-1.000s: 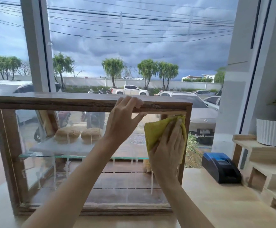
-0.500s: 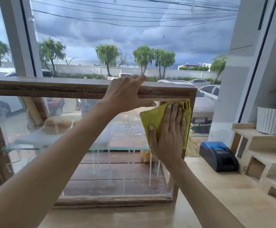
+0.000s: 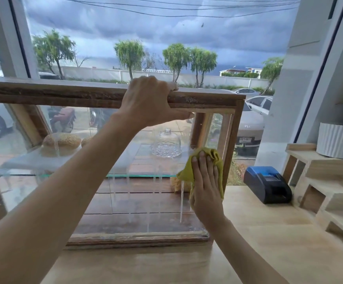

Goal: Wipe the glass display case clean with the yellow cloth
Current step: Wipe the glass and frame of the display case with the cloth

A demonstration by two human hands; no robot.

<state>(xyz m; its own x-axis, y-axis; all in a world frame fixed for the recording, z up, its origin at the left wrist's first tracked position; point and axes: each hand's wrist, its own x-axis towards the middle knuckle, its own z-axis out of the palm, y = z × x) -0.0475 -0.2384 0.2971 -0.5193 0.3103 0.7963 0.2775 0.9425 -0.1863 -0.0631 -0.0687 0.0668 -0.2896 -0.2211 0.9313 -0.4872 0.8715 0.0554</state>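
The wood-framed glass display case [image 3: 68, 94] stands on the counter in front of me. My left hand [image 3: 148, 101] grips its top wooden rail, fingers over the top and thumb on the front. My right hand [image 3: 206, 181] lies flat, pressing the yellow cloth [image 3: 214, 155] against the front glass near the right post, about mid-height. Wet streaks run down the glass pane [image 3: 137, 201] below the shelf. Inside, on a glass shelf, sit round bread loaves [image 3: 62, 140] and a clear glass dome [image 3: 166, 143].
A black and blue receipt printer [image 3: 267, 184] sits on the light wooden counter [image 3: 258, 232] just right of the case. Stepped wooden shelves [image 3: 330, 191] with a white ribbed plant pot [image 3: 338, 140] stand at the far right. A large window lies behind.
My right hand has slid the yellow cloth down the glass from the upper right corner to about shelf height. My left hand stays on the top rail.
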